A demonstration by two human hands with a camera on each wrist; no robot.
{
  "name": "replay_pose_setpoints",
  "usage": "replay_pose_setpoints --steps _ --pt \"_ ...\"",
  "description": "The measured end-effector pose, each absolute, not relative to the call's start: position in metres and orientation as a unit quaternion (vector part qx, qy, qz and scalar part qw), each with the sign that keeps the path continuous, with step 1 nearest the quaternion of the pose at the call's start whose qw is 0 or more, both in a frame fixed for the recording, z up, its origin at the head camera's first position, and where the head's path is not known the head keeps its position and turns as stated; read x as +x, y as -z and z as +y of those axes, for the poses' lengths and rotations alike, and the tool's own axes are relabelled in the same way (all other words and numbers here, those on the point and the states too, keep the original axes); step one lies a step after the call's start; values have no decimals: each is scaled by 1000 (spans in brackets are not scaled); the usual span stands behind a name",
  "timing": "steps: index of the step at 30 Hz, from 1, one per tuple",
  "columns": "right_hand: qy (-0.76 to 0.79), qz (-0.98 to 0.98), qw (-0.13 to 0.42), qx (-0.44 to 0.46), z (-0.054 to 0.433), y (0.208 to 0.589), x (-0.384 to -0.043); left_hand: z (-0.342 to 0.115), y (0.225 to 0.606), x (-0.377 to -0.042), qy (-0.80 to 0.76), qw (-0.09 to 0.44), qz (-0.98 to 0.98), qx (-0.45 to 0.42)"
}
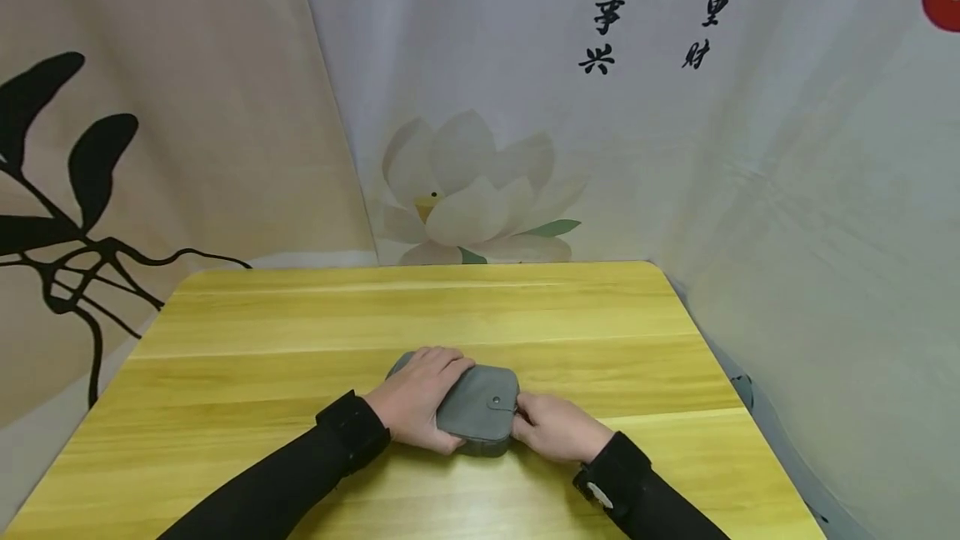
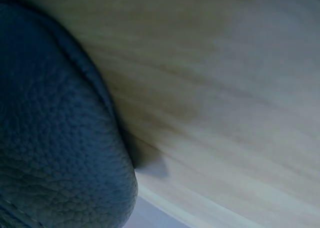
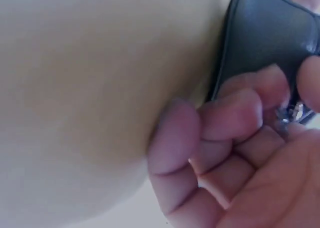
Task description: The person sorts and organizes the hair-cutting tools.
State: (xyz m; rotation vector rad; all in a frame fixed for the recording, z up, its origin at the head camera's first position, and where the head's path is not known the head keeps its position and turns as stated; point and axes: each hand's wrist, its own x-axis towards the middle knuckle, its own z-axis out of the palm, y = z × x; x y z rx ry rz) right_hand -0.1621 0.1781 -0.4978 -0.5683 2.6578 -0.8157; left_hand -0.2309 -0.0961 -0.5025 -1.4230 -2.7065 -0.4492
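Observation:
A grey leather pouch (image 1: 478, 407) with rounded corners and a snap-buttoned tab lies on the wooden table. My left hand (image 1: 423, 398) grips it from the left, fingers over the top and thumb at the near side. At its right end, my right hand (image 1: 558, 426) has curled fingers and a thumb pinching at the edge. Between that thumb and the fingers, the right wrist view shows a small shiny metal zipper pull (image 3: 298, 110), partly hidden. Pebbled leather of the pouch (image 2: 65, 133) fills the left part of the left wrist view.
The yellow wooden table (image 1: 420, 307) extends around the pouch on all sides. Behind it hangs a pale cloth backdrop (image 1: 487, 40) with printed flowers and characters. Black sleeves (image 1: 292, 465) cover both forearms.

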Motion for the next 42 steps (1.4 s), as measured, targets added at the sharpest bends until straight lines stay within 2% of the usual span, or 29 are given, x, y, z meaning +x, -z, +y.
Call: replay_pose_setpoints --steps 5,8,13,18,25,29,37,42 --pt "294 922 154 -199 178 489 -166 -96 502 -229 141 24 -876 -461" --pt "288 932 134 -172 174 485 -167 -97 503 -230 140 21 -877 -459" --pt "224 963 49 -142 162 485 -161 -101 504 -231 127 31 -880 -456" --pt "176 973 -10 -146 159 491 -159 -101 501 -229 117 34 -884 -452" --pt "89 967 -66 -231 173 494 -155 -96 500 -231 115 30 -891 -437" --pt "102 950 -46 -290 179 492 -151 -96 499 -233 123 28 -906 -404" --pt "125 940 5 -318 161 489 -137 -91 500 -233 119 32 -912 -392" --pt "115 936 -17 -331 142 488 -128 -90 502 -231 124 37 -909 -396"
